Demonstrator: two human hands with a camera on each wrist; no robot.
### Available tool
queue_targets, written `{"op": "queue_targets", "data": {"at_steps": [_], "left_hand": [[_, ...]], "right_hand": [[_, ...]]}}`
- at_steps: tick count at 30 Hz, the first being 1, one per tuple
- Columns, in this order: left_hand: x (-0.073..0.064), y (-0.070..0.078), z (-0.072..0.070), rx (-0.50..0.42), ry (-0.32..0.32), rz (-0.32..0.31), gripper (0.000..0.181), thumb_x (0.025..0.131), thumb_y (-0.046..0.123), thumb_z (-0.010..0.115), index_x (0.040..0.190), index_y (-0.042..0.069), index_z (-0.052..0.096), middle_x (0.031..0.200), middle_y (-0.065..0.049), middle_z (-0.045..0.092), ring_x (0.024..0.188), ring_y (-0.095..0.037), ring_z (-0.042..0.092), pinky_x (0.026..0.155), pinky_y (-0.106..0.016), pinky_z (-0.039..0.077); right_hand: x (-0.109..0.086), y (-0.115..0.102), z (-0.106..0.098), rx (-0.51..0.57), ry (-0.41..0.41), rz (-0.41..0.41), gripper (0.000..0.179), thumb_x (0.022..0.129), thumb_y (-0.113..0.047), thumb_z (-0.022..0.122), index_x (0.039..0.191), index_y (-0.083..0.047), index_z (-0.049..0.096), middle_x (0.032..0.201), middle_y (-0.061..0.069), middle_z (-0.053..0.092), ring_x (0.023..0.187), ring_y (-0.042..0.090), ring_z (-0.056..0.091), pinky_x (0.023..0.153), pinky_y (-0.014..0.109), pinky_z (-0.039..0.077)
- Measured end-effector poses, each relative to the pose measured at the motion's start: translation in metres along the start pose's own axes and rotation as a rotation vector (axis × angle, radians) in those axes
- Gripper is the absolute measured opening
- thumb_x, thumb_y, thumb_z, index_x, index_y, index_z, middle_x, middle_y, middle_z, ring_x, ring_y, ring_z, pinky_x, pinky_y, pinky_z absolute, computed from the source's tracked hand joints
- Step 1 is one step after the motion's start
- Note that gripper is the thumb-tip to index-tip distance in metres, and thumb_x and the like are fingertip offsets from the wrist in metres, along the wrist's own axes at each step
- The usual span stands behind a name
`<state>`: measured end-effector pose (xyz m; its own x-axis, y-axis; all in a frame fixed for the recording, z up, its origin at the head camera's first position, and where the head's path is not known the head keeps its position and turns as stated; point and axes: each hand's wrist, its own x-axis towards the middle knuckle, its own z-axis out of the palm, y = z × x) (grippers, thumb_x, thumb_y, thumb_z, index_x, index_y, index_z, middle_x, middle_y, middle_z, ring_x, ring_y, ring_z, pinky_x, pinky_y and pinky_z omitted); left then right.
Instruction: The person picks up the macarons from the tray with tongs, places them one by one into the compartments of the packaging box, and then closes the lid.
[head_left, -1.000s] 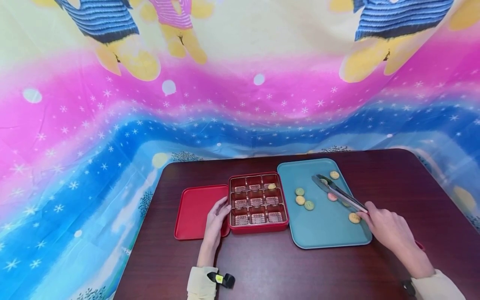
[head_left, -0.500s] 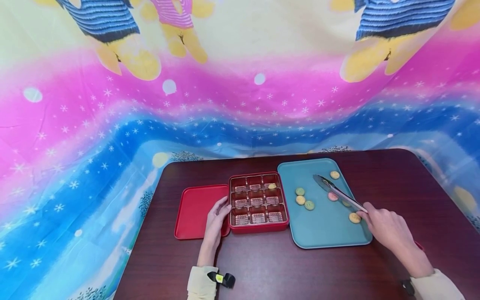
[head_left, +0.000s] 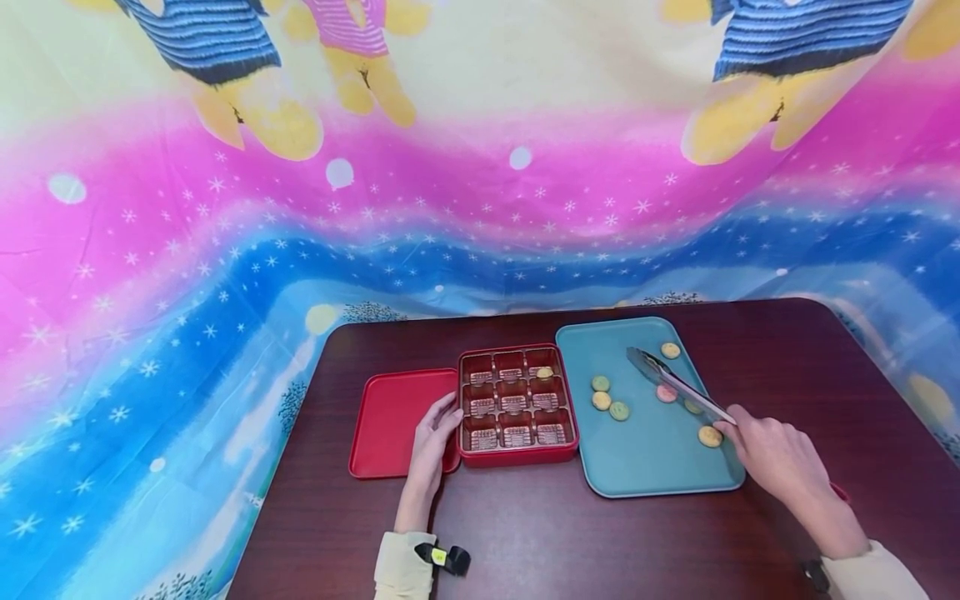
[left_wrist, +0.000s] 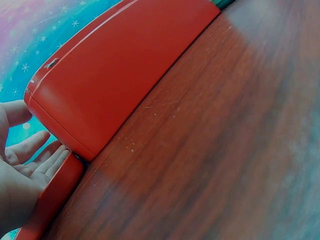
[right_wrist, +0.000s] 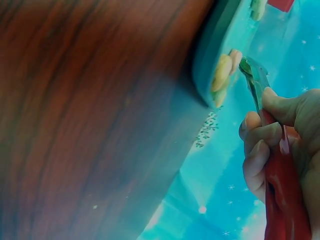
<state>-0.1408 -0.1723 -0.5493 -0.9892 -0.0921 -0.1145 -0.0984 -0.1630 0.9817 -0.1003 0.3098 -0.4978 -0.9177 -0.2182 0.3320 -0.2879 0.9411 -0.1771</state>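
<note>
We note right grip (head_left: 778, 460) clenched round tongs (head_left: 695, 393), left grip (head_left: 432, 437) spread against box (head_left: 517, 457); a low swing could knock a cookie (head_left: 710, 436) off the right edge of the tray (head_left: 645, 467).

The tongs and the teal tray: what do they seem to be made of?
Tongs: probably metal, from the bright silvery shine; the red handle looks like glossy plastic or rubber, catching highlights. Tray: likely matte plastic, given its even colour and smooth rim.

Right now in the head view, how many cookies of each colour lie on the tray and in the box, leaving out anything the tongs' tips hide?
Yellow cookies: 4, 1 in the box
Green cookies: 3, 1 partly behind the tongs
Pink cookies: 1
Total: 8
</note>
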Motion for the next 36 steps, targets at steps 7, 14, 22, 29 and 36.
{"op": "queue_targets", "data": {"at_steps": [7,14,22,29,36], "left_hand": [[0.000,0.001,0.000,-0.004,0.009,-0.008,0.051,0.101,0.016,0.066,0.149,0.001,0.053,0.148,-0.018,0.054,0.137,-0.031,0.052,0.112,-0.037,0.041],[-0.001,0.001,0.001,0.006,0.008,-0.002,0.052,0.101,0.016,0.066,0.148,0.000,0.053,0.149,-0.019,0.053,0.138,-0.031,0.051,0.111,-0.034,0.042],[0.000,0.000,0.001,-0.034,0.001,0.017,0.050,0.100,0.013,0.066,0.147,-0.002,0.054,0.148,-0.021,0.054,0.135,-0.030,0.054,0.102,-0.023,0.045],[-0.001,0.000,0.000,-0.017,-0.004,0.010,0.052,0.101,0.015,0.066,0.148,-0.001,0.052,0.150,-0.021,0.052,0.138,-0.031,0.051,0.105,-0.025,0.043],[0.000,0.000,0.000,0.001,-0.002,0.019,0.051,0.101,0.016,0.067,0.147,-0.001,0.053,0.149,-0.021,0.053,0.140,-0.031,0.049,0.104,-0.024,0.045]], "right_hand": [[0.002,-0.010,-0.005,-0.002,-0.004,-0.007,0.027,0.089,-0.008,0.079,0.089,-0.008,0.052,0.055,-0.005,0.027,0.044,0.015,0.028,0.040,0.032,0.024],[0.005,-0.019,-0.008,-0.003,-0.005,-0.015,0.025,0.093,-0.010,0.077,0.089,-0.008,0.053,0.056,-0.005,0.028,0.044,0.013,0.027,0.041,0.031,0.025],[0.010,-0.032,-0.005,0.019,0.049,-0.041,0.060,0.105,-0.060,0.026,0.086,-0.009,0.051,0.057,-0.007,0.030,0.045,0.012,0.028,0.040,0.031,0.025],[0.013,-0.044,-0.003,0.027,0.074,-0.052,0.077,0.102,-0.067,0.011,0.093,-0.006,0.056,0.052,-0.006,0.028,0.043,0.014,0.030,0.039,0.033,0.026],[0.015,-0.053,0.000,0.031,0.114,-0.074,0.067,0.105,-0.063,0.023,0.094,-0.006,0.056,0.051,-0.006,0.026,0.042,0.016,0.031,0.038,0.035,0.026]]}}
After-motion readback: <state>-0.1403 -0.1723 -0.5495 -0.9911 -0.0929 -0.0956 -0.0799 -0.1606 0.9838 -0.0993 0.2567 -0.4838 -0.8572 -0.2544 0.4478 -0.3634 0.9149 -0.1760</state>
